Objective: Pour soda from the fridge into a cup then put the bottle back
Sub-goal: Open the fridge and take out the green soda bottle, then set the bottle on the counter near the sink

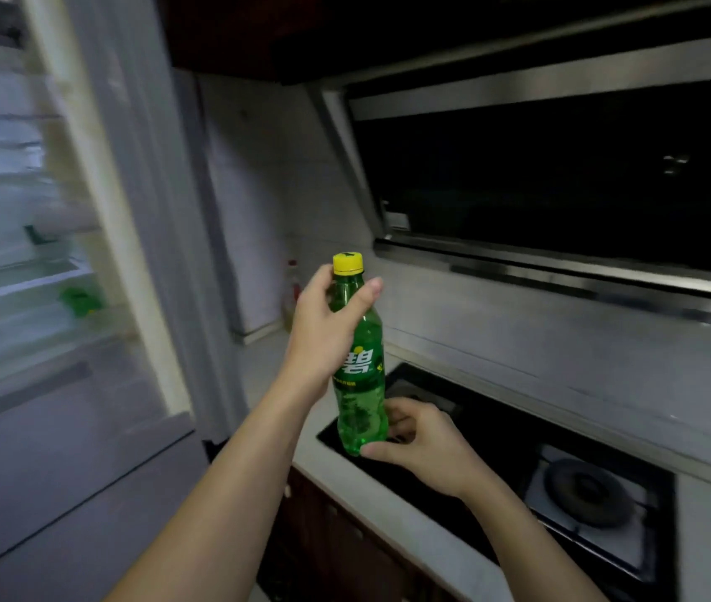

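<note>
A green soda bottle (362, 384) with a yellow cap (348, 262) stands upright in the air above the left end of the hob. My left hand (323, 328) grips its neck and shoulder just under the cap. My right hand (418, 441) curls round its base from the right, thumb under the bottom. The cap is on. The fridge (19, 254) stands open at the left, its lit shelves blurred, with something green (80, 299) on a lower shelf. No cup is in view.
A black gas hob (518, 471) with a burner (588, 493) is set in the white counter (388, 514) below my hands. A dark range hood (562, 189) hangs at the upper right. A small bottle (292, 293) stands in the back corner by the tiled wall.
</note>
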Tool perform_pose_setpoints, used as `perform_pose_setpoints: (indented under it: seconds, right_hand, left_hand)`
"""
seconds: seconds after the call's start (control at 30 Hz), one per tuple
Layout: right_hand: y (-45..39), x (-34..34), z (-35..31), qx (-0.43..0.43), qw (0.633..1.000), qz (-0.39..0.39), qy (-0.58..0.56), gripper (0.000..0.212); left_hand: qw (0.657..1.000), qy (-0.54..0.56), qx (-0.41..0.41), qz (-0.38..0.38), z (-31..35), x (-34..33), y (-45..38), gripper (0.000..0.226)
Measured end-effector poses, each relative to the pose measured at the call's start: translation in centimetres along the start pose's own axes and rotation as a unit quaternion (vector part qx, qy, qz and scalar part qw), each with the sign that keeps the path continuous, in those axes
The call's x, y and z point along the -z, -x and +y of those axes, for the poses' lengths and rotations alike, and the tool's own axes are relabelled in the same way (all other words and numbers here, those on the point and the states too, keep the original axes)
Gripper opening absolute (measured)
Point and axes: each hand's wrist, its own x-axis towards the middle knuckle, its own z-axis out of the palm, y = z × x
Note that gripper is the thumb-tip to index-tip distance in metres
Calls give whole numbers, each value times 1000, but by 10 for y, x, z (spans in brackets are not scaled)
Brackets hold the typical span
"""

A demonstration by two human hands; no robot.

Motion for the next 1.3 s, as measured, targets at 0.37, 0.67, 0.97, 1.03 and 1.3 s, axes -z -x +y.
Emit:
perform_pose_setpoints:
  seconds: [0.37,0.67,0.97,1.03,1.3]
  right_hand:
    - [121,138,66,-131,963,233,39,45]
    - [233,176,70,-264,857,437,73,49]
    - [380,148,57,-379,715,580,91,54]
    - [411,142,52,-393,689,602,92,50]
    - [532,156,61,-406,639,647,95,51]
  left_hand:
    - [958,120,-5,-260,9,-209,24,25]
    - [860,232,-10,-454,34,-333,80,23]
    - [719,311,20,-622,78,-396,219,22]
    - [697,319,17,-642,91,-405,252,23]
    - [650,334,0,-683,137,-456,369,23]
